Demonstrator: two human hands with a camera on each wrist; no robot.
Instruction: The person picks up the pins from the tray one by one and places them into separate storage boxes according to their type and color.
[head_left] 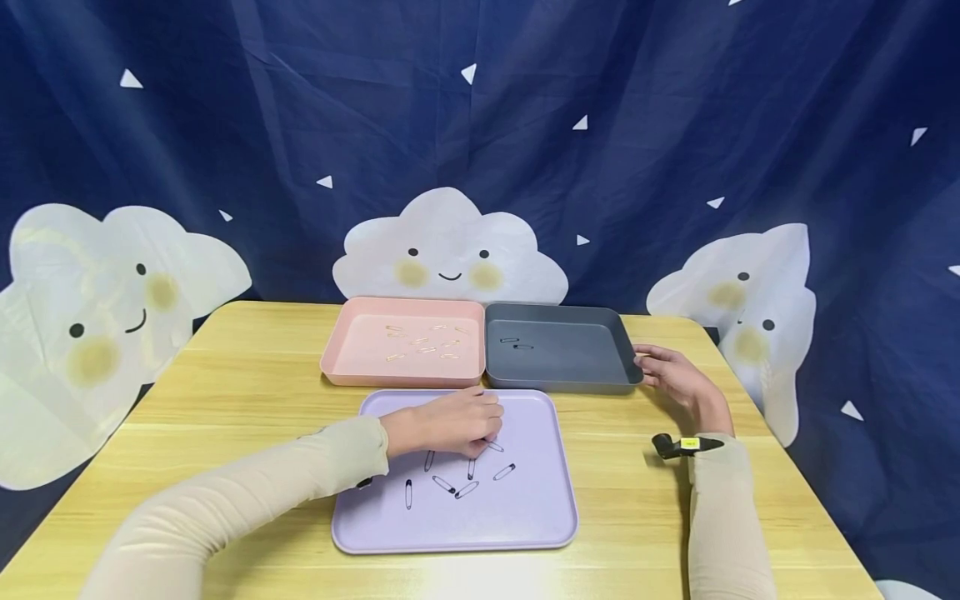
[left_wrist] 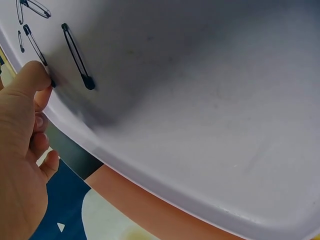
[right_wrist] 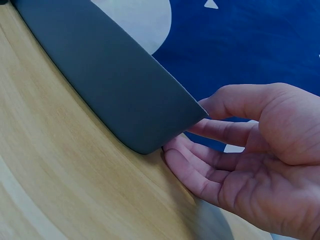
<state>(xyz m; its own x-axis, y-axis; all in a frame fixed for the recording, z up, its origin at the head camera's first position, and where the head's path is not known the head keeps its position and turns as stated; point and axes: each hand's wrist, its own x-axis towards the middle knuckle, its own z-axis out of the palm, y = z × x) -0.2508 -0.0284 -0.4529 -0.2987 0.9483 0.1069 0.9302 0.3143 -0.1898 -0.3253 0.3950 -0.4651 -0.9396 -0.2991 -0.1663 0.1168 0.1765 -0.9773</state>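
Observation:
On a lilac tray (head_left: pixel 450 533) lie several black safety pins (head_left: pixel 505 472). My left hand (head_left: pixel 450 419) is over its far part, with thumb and forefinger pinching the end of one safety pin (left_wrist: pixel 36 47). Another safety pin (left_wrist: pixel 77 56) lies just beside the thumb. My right hand (head_left: pixel 678 379) rests against the right side of a dark grey tray (head_left: pixel 570 383), its relaxed fingers (right_wrist: pixel 187 172) touching the outer wall. Two small dark safety pins (head_left: pixel 522 347) lie inside the grey tray.
A pink tray (head_left: pixel 341 350) stands left of the grey one and holds several gold safety pins (head_left: pixel 426 350). Both trays stand on the wooden table (head_left: pixel 255 367), behind the lilac tray. A dark blue curtain (head_left: pixel 390 100) with clouds hangs behind the table.

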